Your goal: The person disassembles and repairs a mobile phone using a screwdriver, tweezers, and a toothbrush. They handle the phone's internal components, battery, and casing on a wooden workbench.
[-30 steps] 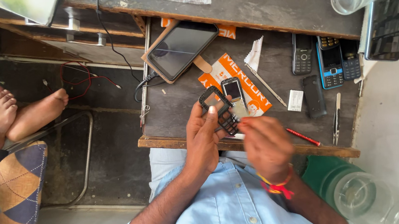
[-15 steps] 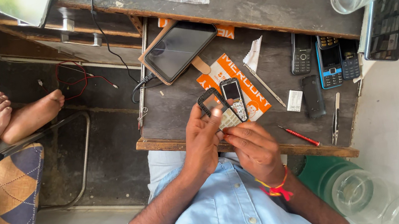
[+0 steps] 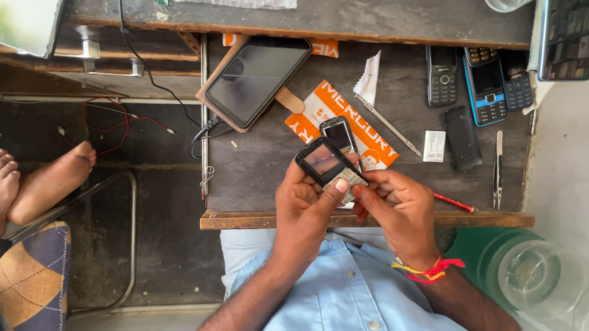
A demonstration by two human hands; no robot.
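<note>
A small black phone with its keypad front lifted is held just above the near edge of the table. The left hand is closed around its lower side, thumb pressed on the pale keypad part. The right hand pinches the same end with its fingertips. The casing looks partly opened, not yet fully apart. Just behind it a second small phone lies on an orange packet. Further back rests a tablet, and to the right three keypad phones, tweezers and a red pen.
</note>
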